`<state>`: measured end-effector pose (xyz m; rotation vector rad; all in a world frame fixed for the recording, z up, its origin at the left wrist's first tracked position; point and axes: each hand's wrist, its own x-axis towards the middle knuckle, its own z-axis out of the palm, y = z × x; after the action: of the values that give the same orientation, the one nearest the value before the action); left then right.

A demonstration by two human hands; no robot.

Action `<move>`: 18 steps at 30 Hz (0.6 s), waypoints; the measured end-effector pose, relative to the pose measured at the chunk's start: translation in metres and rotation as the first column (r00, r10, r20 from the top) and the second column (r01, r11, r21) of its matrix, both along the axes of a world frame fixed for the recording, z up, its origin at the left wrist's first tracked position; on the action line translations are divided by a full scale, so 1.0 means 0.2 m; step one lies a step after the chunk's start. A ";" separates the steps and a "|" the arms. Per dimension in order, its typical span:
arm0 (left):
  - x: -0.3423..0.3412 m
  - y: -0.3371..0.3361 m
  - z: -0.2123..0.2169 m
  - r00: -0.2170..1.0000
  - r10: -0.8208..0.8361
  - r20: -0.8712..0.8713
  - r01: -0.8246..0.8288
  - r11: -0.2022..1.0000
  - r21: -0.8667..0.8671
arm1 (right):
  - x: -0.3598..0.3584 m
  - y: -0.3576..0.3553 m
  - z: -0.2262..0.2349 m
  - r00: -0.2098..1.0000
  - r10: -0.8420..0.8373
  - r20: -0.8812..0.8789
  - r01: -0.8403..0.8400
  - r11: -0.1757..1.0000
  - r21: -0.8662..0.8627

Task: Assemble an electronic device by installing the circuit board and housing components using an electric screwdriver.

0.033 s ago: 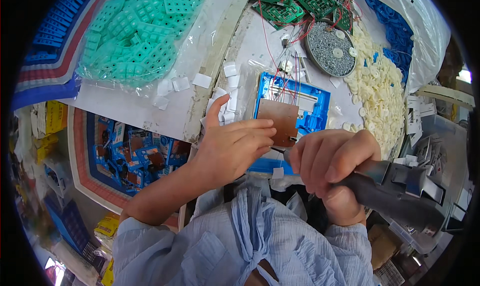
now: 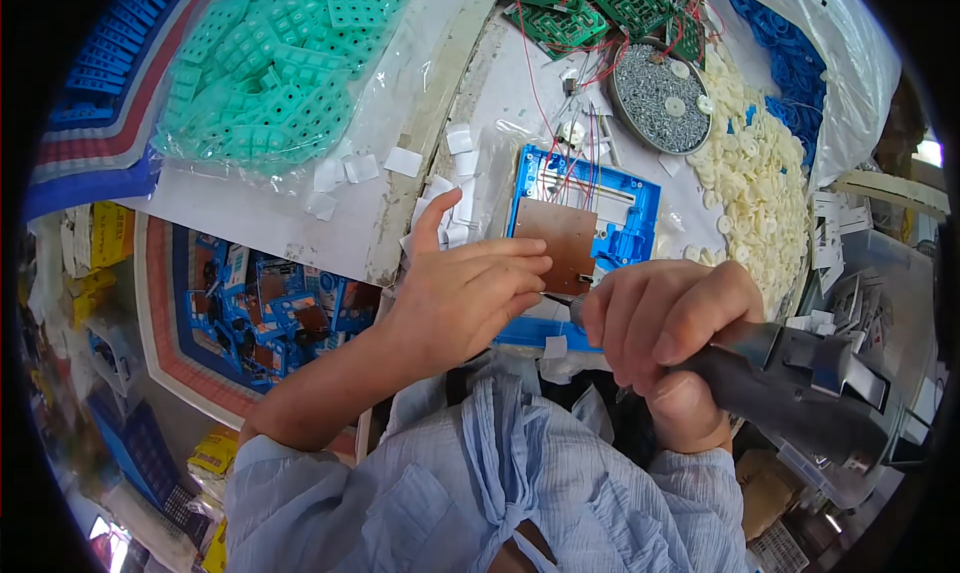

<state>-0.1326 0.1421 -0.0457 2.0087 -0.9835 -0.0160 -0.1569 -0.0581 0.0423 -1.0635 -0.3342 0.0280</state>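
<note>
**Blue tray and copper board under two hands**

Blue plastic tray (image 2: 630,223) lies on the bench, a brown copper-coloured board (image 2: 555,241) on it. The right hand (image 2: 670,323) is wrapped tight around a grey power screwdriver (image 2: 800,383). The left hand (image 2: 460,293) rests with fingers pressed together on the board's near edge.

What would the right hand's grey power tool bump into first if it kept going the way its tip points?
Probably the left hand's fingers, just ahead of the grey power screwdriver held by the right hand; beneath lies the brown circuit board. Depth is unclear.
</note>
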 end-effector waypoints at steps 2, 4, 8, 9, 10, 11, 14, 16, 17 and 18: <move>0.02 0.00 0.00 1.000 -0.005 -0.022 0.005 1.000 0.015 | -0.01 -0.01 0.01 1.000 -0.022 0.002 0.022 1.000 -0.021; 0.03 0.00 0.00 1.000 -0.005 -0.031 0.006 1.000 0.017 | 0.00 -0.01 -0.01 1.000 -0.019 0.022 0.019 0.999 -0.032; 0.02 0.01 0.00 0.999 0.004 -0.048 -0.003 1.000 0.027 | 0.00 0.01 -0.02 1.000 -0.027 0.001 0.027 0.998 -0.051; 0.02 0.01 0.01 0.999 0.004 -0.050 -0.003 1.000 0.025 | 0.00 0.02 -0.02 1.000 -0.029 0.004 0.029 0.996 -0.086; 0.02 0.00 0.01 0.999 -0.001 -0.050 0.002 1.000 0.020 | -0.01 0.02 -0.02 0.999 -0.036 0.008 0.036 0.992 -0.124; 0.03 0.00 0.01 0.998 -0.012 -0.054 0.014 1.000 0.025 | -0.01 0.03 -0.02 0.999 -0.044 0.021 0.047 0.986 -0.158; 0.02 0.01 0.02 0.997 -0.023 -0.071 0.026 0.999 0.042 | -0.02 0.05 -0.04 0.996 -0.053 0.068 0.067 0.971 -0.230; 0.02 0.01 0.01 0.996 -0.017 -0.086 0.022 0.999 0.050 | -0.02 0.06 -0.06 0.995 -0.058 0.078 0.075 0.968 -0.238; 0.02 0.01 0.02 0.995 -0.032 -0.092 0.037 0.998 0.052 | -0.01 0.06 -0.06 0.995 -0.057 0.081 0.075 0.968 -0.241; 0.02 0.02 0.03 0.994 -0.048 -0.098 0.053 0.997 0.054 | -0.01 0.05 -0.05 0.995 -0.052 0.086 0.072 0.967 -0.244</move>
<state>-0.1282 0.1453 -0.0401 2.0142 -0.9816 -0.1691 -0.1580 -0.0474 0.0313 -1.3241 -0.3754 -0.0298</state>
